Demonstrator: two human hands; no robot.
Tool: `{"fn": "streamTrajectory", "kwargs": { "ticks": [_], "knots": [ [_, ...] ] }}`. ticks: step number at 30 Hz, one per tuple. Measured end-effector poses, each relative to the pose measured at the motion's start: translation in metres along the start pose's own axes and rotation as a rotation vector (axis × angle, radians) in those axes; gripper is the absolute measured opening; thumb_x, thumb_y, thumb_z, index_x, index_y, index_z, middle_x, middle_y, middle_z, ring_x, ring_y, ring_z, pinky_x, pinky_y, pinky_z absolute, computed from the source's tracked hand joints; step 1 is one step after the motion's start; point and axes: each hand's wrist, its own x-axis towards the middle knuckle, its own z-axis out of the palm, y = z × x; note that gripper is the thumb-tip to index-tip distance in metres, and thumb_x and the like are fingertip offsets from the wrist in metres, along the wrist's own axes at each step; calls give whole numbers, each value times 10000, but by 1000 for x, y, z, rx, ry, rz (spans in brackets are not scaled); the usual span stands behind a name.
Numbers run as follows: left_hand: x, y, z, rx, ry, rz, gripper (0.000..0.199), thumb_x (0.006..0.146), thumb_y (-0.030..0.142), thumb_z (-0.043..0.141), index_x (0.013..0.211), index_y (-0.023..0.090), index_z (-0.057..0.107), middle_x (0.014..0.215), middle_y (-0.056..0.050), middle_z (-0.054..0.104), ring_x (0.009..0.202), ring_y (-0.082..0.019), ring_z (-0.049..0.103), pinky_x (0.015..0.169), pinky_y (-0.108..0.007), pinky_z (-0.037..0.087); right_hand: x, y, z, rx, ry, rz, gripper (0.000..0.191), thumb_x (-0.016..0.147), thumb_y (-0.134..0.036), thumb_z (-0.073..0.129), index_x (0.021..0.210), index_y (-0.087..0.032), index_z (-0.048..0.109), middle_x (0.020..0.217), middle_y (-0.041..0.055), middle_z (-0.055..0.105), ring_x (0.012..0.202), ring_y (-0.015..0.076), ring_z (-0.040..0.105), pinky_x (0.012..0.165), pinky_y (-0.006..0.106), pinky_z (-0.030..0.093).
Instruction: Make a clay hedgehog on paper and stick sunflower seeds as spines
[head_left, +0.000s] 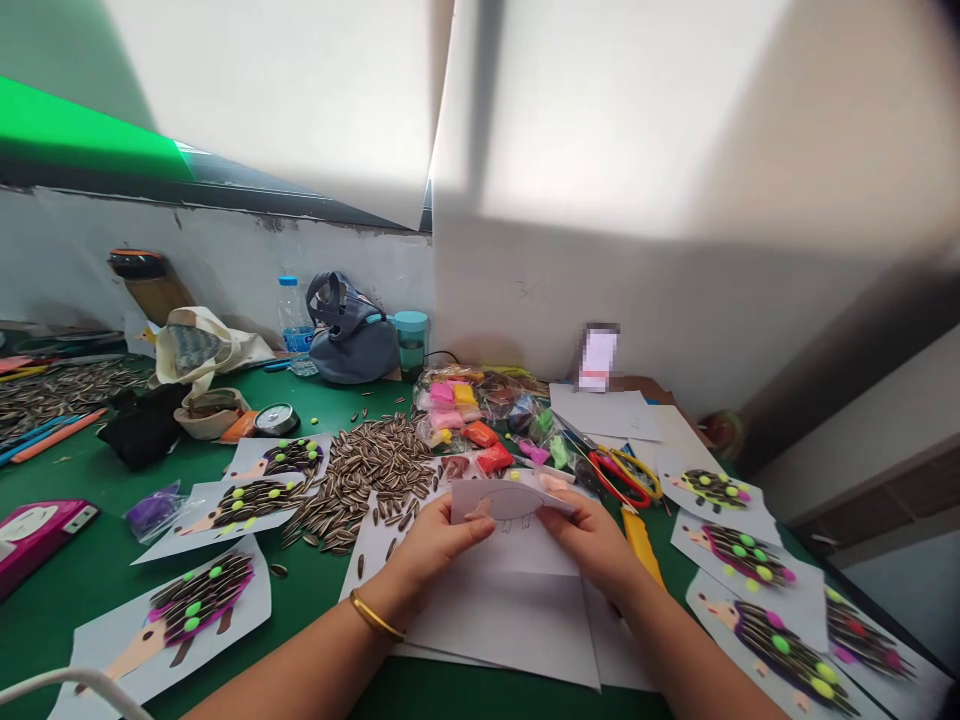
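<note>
Both hands hold a white sheet of paper (495, 490) with a pencil outline of a hedgehog on it. My left hand (435, 540) grips its left edge, thumb on top; a gold bangle (375, 615) circles that wrist. On the right edge, my right hand (589, 540) has its thumb pressed on the sheet, its other fingers partly hidden. More white paper (510, 630) lies beneath the hands. Just left of them spreads a heap of striped sunflower seeds (382, 450), some scattered onto the paper. Bags of coloured clay (469, 420) sit behind the sheet.
Seed-covered hedgehog pictures lie at left (199, 600) and right (787, 650). Red-handled scissors (619, 480) and a yellow tool (641, 545) are beside my right hand. A phone (598, 358) leans on the wall. Behind stand a grey bag (352, 345) and water bottle (292, 315).
</note>
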Motion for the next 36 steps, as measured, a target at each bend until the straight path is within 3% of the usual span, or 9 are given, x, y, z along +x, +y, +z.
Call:
{"fn": "streamTrajectory", "kwargs": {
  "ticks": [6,13,18,23,28,36],
  "knots": [
    [0,-3,0,-26,68,-88,530,626,450,864,1022,130,718,977,-121,741,812,-234,675,741,-317,502,-1,0,2,-20,-3,-26,423,850,-584,583,820,-176,688,788,36,594,701,177,508,599,268,402],
    [1,-2,-2,7,-13,-19,545,670,428,847,1115,142,716,1102,-128,727,952,-253,665,803,-298,489,-2,0,-1,11,22,-1,392,852,-565,600,862,-188,705,890,53,649,819,219,573,693,300,459],
    [2,-2,-1,-40,20,-79,568,687,466,827,1133,135,706,1062,-136,737,898,-261,681,783,-322,499,-2,-3,0,27,2,35,418,833,-583,610,887,-181,710,892,66,667,792,224,588,676,311,472],
    [1,0,0,19,35,-6,561,633,431,869,1078,126,717,1039,-114,736,938,-253,662,806,-293,480,-2,-5,1,27,32,33,436,819,-598,619,913,-185,723,932,71,672,856,246,604,721,330,489],
    [1,-1,1,-60,40,-75,588,660,475,844,1111,128,696,1039,-136,736,878,-253,682,782,-324,505,-2,-6,1,16,12,45,450,802,-615,623,895,-185,716,908,73,682,823,247,614,686,327,490],
    [2,0,0,-37,47,-51,557,671,447,844,1107,131,701,1048,-132,737,904,-249,678,802,-322,506,-2,-5,1,5,24,25,441,810,-600,620,877,-176,720,891,66,670,782,224,595,661,311,470]
  ]
}}
